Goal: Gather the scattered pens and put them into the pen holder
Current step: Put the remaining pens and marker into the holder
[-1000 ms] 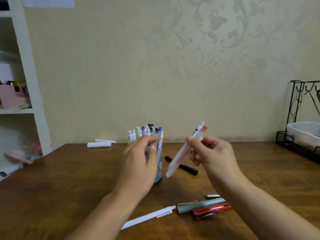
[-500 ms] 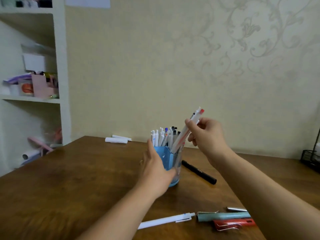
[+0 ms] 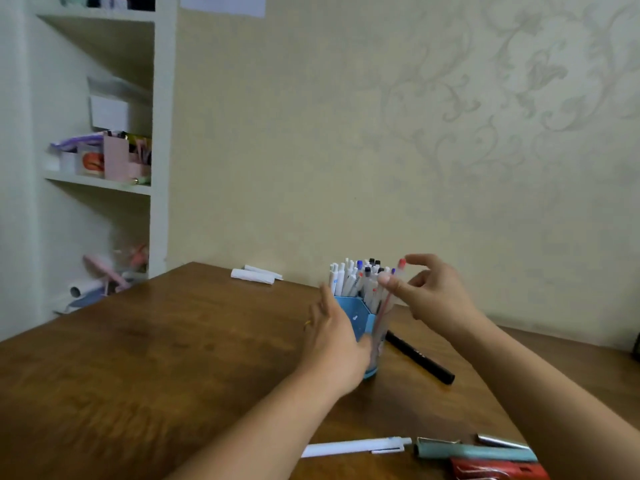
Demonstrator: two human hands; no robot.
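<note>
Dropping-in step: right hand (image 3: 433, 296) loosely pinches the red-tipped pen (image 3: 388, 299), its tip already inside the pen holder (image 3: 353, 318) mid-counter; left hand (image 3: 332, 337), fingers straight, steadies it; next, release, then fetch the near-edge pens

Two hands showed, a left (image 3: 334, 341) and a right (image 3: 434, 296). One blue holder (image 3: 349, 311) stood on one table (image 3: 156, 358), packed with pens (image 3: 353, 278) too crowded to count. Five pens lay loose: one black (image 3: 420, 358), one white (image 3: 353, 447), one teal (image 3: 474, 451), one red (image 3: 498, 470), one silver (image 3: 500, 441). Two white rolls (image 3: 254, 274) lay by the wall.
</note>
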